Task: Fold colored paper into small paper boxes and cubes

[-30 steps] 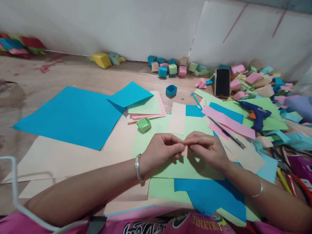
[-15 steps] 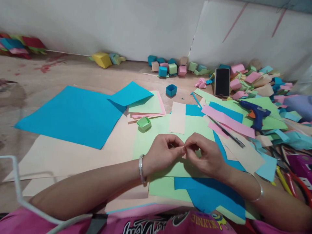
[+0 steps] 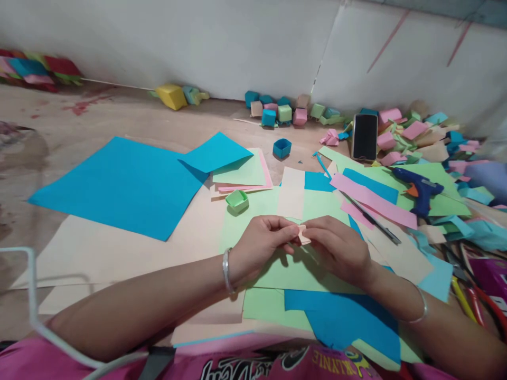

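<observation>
Between my two hands is a small folded piece of peach paper (image 3: 303, 235). My left hand (image 3: 266, 241) pinches its left side between thumb and fingers. On the other side, my right hand (image 3: 339, 245) grips the right edge, its fingers partly covering the paper. Both hands are above a light green sheet (image 3: 259, 277). A small green paper box (image 3: 237, 201) sits just beyond my left hand, and a blue paper box (image 3: 282, 148) stands farther back. A peach paper strip (image 3: 291, 193) lies directly behind the hands.
A large blue sheet (image 3: 122, 187) spreads at the left. To the right lie a pen (image 3: 372, 219), a pink strip (image 3: 374, 200), a blue glue gun (image 3: 419, 189) and pliers (image 3: 469, 298). A phone (image 3: 365, 136) leans near heaped paper pieces. Small paper cubes (image 3: 284, 113) line the wall.
My fingers have shifted their hold, so the folded peach paper now shows between them. My right hand's fingers have straightened. The whole view has moved slightly.
</observation>
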`<state>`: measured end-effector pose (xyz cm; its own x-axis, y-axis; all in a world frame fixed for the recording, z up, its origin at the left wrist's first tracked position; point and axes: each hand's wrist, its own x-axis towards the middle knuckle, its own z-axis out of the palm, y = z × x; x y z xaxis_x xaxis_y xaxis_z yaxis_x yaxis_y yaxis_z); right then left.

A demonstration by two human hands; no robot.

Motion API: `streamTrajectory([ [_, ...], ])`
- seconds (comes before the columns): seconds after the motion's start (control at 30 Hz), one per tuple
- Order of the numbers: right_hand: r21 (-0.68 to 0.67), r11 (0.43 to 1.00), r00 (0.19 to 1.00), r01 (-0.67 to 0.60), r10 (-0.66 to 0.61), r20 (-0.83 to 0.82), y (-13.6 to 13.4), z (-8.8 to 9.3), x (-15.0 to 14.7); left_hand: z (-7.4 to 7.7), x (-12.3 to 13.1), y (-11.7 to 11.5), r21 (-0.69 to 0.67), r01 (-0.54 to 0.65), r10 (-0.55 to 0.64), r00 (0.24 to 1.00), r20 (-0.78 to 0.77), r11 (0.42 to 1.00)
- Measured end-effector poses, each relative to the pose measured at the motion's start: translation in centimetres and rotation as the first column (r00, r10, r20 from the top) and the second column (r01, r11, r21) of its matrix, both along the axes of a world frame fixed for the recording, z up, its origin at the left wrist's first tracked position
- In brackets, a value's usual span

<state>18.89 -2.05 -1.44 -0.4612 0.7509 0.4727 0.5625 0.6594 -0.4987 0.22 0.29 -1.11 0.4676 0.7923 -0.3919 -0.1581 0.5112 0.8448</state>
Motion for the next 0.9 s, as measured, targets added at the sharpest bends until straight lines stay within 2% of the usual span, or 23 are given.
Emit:
streamTrajectory([
  [0.1, -0.089, 0.993, 0.989, 0.082, -0.092, -0.116, -0.2, 0.2, -0.6, 0.1, 0.2, -0.1, 0.018, 0.007, -0.006, 1.0, -0.016, 1.0],
  [0.2, -0.232, 0.958, 0.956, 0.166, -0.215, -0.202, -0.5, 0.0, -1.1, 0.1, 0.3, -0.1, 0.029, 0.007, -0.006, 1.0, -0.02, 1.0],
  [0.3, -0.336, 0.927, 0.926, 0.164, -0.262, -0.27, -0.7, -0.4, -1.3, 0.2, 0.3, -0.2, 0.05, 0.004, -0.003, 1.0, -0.024, 0.999],
  [0.53, -0.442, 0.886, 0.891, 0.143, -0.31, -0.332, -0.9, -0.8, -1.3, 0.9, 0.3, -0.4, 0.062, 0.01, -0.007, 0.999, -0.048, 0.998],
  [0.7, -0.427, 0.888, 0.902, 0.172, -0.316, -0.294, -0.9, -0.6, -1.2, 0.8, 0.4, -0.5, 0.083, -0.023, 0.029, 0.996, -0.078, 0.996],
  [0.9, -0.265, 0.935, 0.941, 0.235, -0.287, -0.179, -0.9, -0.6, -1.3, 0.2, 0.7, -0.5, 0.091, -0.035, 0.042, 0.997, -0.071, 0.995],
])
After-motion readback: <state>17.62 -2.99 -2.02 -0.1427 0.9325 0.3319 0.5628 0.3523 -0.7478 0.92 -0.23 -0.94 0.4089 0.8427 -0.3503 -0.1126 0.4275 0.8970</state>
